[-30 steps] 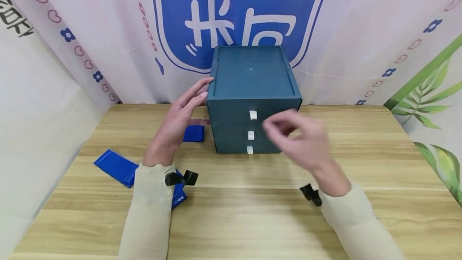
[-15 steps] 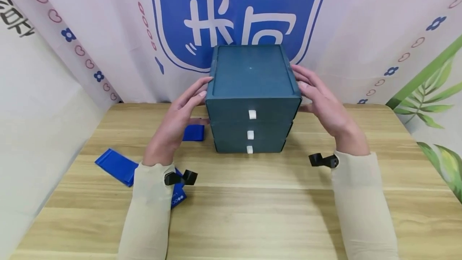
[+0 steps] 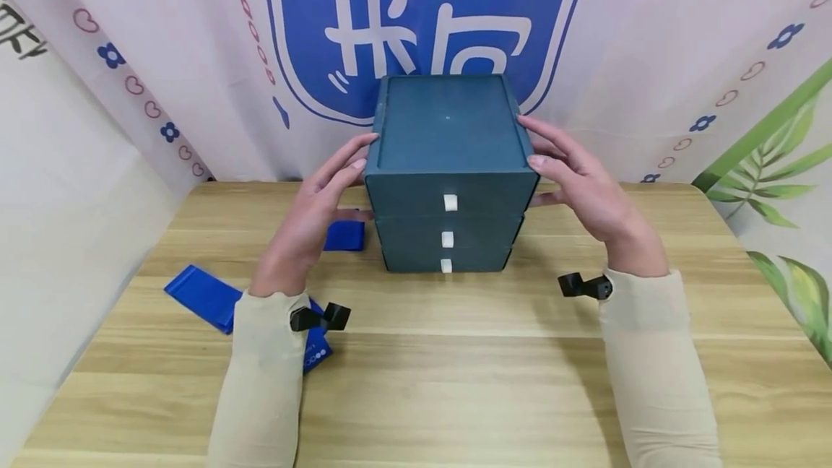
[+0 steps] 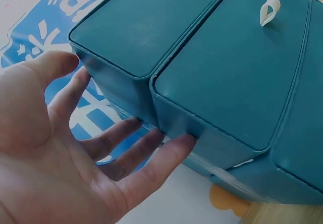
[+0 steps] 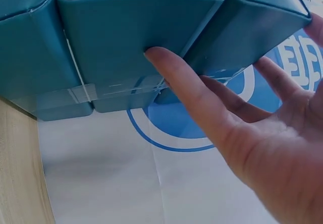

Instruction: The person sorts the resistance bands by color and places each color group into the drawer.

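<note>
A dark teal three-drawer storage box stands upright on the table near the back curtain. White loop pull tabs mark the drawer fronts, which all look pushed in. Against its left side rest the spread fingertips of my left hand, the thumb near the top front corner. My right hand touches the opposite side in a similar way, fingers extended. In the left wrist view, the left fingers touch the side wall of the box. The right wrist view has the little finger lying against the other wall.
Flat blue packets lie on the wooden table: one blue packet at the left, another small packet by the box, and a third packet partly under the left sleeve. A printed curtain hangs directly behind.
My right hand has gone from in front of the drawers to the right side of the box. The left hand has stayed in place. The head view has shifted slightly.
</note>
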Available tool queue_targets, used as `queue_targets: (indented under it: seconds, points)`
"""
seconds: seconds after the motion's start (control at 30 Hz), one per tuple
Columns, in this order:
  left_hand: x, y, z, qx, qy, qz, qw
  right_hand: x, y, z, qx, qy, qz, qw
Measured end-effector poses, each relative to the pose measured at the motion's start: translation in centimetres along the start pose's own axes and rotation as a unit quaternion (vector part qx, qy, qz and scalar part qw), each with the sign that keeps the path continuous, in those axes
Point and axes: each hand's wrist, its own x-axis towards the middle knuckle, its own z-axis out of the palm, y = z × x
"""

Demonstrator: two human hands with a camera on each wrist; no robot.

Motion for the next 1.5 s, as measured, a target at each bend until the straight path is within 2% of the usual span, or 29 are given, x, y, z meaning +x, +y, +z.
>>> queue_targets:
  seconds: [0.13,0.23,0.3,0.37,0.4,0.47,0.53,0.6,0.63,0.7,0.83,0.9,1.1,1.2,1.37,1.5]
  points:
    - [-1.0,1.5,0.0,-0.004,0.04,0.026,0.9988,-0.2,0.0,0.3,-0.01,0.018,-0.003,1.0]
    - [-2.5,3.0,0.3,-0.025,0.083,0.065,0.9941,-0.4,-0.1,0.6,-0.021,0.039,-0.011,0.999]
    - [-3.7,4.0,0.7,-0.033,0.098,0.087,0.9908,-0.5,-0.2,0.7,-0.023,0.049,-0.016,0.998]
    - [-5.0,4.8,1.5,-0.026,0.092,0.096,0.9907,-0.5,-0.2,0.7,-0.024,0.053,-0.018,0.998]
    - [-5.6,4.9,2.1,-0.016,0.079,0.096,0.9921,-0.5,-0.2,0.7,-0.025,0.055,-0.018,0.998]
    - [-6.5,4.8,3.4,0.017,0.027,0.078,0.9964,-0.5,-0.2,0.7,-0.031,0.057,-0.014,0.998]
    - [-6.9,3.8,4.8,0.059,-0.042,0.058,0.9957,-0.4,-0.2,0.7,-0.035,0.06,-0.01,0.998]
    - [-6.7,2.0,6.2,0.101,-0.099,0.037,0.9892,-0.3,-0.2,0.7,-0.037,0.062,-0.008,0.997]
    - [-6.4,0.9,6.8,0.12,-0.117,0.024,0.9856,-0.2,-0.2,0.7,-0.036,0.062,-0.007,0.997]
    - [-5.7,-1.3,7.7,0.148,-0.128,-0.002,0.9806,-0.2,-0.2,0.7,-0.031,0.059,-0.008,0.998]
    - [-4.6,-4.9,8.8,0.156,-0.103,-0.081,0.9791,-0.1,0.1,0.9,-0.018,0.044,-0.007,0.999]
    - [-4.3,-6.1,9.1,0.143,-0.087,-0.104,0.9804,0.0,0.2,1.0,-0.015,0.04,-0.005,0.999]
    - [-3.8,-8.0,10.1,0.094,-0.017,-0.105,0.9898,0.0,0.2,1.1,-0.017,0.048,-0.002,0.999]
    - [-3.6,-8.4,10.7,0.043,0.016,-0.113,0.9925,-0.1,0.2,1.0,-0.014,0.051,-0.002,0.999]
    - [-3.2,-8.6,11.4,-0.042,0.045,-0.128,0.9899,-0.2,0.1,0.8,-0.012,0.056,-0.002,0.998]
    - [-3.4,-8.6,11.7,-0.065,0.055,-0.135,0.9872,-0.3,0.0,0.6,-0.013,0.056,-0.001,0.998]
